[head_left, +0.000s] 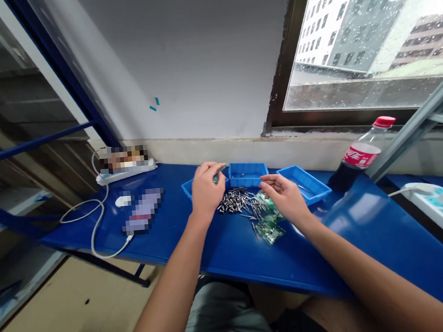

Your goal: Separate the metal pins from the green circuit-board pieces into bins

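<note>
My left hand [207, 184] is raised over the blue table, fingers closed on a small flat green piece [219, 172] that juts out past the fingertips. Right of it, my right hand [285, 195] hovers above green-and-clear small packets [269, 230], its thumb and fingertips drawn close together. Whatever that pinch may hold is too small to make out. Between the hands lies a pile of short dark metal parts [233, 201], with thin metal pins [253, 207] scattered beside it.
Three blue trays stand along the back: a left one [187, 189] partly behind my hand, a middle one [248, 167] and a right one [317, 193]. A cola bottle [362, 151], power strips [442, 208] and a cabled, blurred phone-like object [144, 211] are also on the table.
</note>
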The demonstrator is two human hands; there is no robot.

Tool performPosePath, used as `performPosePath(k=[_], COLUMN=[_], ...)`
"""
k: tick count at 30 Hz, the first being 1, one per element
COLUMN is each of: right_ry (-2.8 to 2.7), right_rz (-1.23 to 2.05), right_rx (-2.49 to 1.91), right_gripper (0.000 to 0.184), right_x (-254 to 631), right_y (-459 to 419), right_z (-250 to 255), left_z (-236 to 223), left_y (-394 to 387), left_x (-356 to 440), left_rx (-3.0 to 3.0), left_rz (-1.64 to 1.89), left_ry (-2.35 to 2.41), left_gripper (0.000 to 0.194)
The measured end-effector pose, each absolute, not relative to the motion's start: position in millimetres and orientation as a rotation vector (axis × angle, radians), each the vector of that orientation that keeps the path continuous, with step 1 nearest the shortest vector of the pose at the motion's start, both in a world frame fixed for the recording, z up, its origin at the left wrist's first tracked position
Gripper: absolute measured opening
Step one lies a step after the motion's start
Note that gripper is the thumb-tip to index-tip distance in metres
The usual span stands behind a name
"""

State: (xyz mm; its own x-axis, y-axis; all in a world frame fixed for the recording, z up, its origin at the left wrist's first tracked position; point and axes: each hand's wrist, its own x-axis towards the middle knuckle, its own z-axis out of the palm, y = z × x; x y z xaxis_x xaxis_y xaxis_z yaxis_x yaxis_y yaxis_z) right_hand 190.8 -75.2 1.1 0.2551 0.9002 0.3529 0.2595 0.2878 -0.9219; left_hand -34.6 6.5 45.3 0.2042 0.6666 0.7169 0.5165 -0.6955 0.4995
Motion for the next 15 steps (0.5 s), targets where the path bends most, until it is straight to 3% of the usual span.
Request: performPosePath(k=[7,11,15], right_ry=[-1.795,-2.022,-2.156], right_rz=[0.215,0.109,0.027], right_rx=[-1.308,-1.248,-1.204], right_gripper=[0.019,0.024,0.029], right_x=[183.0,180.6,176.4], right_y=[-84.0,-82.8,-78.1], right_z=[0.4,-3.8,-5.7], left_z=[21.7,16.4,33.6], left_y=[0.9,-4.3,-8.9], left_x=[-80.1,-81.4,-66.7], left_rx=[2.524,2.499,2.488], left_rz=[1.094,1.101,1.301], left_ry=[1.77,1.769,1.703], left_gripper=[0.029,0.037,0.027])
